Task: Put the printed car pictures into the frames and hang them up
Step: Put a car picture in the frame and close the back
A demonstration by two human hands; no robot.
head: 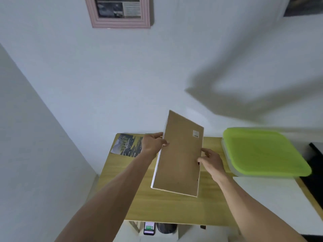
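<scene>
grip: left hand [153, 143] pinches the frame [180, 154] at its left edge, thumb on the brown backing; right hand [210, 162] holds the right edge, fingertips curled onto the backing. Both closed on it.
wall: pink frame [120, 13] already hung, picture inside; a dark one at the top right corner, too cropped to identify.
table [174, 206]: wooden top, against the wall.
box [262, 152]: translucent tub with green lid, on the table's right end, lid on; contents not visible.
frame position: lifted off the table, tilted, back toward camera, white rim showing on left and bottom edges. Can't tell if a print is inside.
handling: probably light and stiff, board back; front glazing likely fragile, so hold by opposite edges, don't press the centre.
print [126, 145]: car picture flat on the table's far left corner, beside the left hand. Thin paper, will bend; lift by an edge.
</scene>
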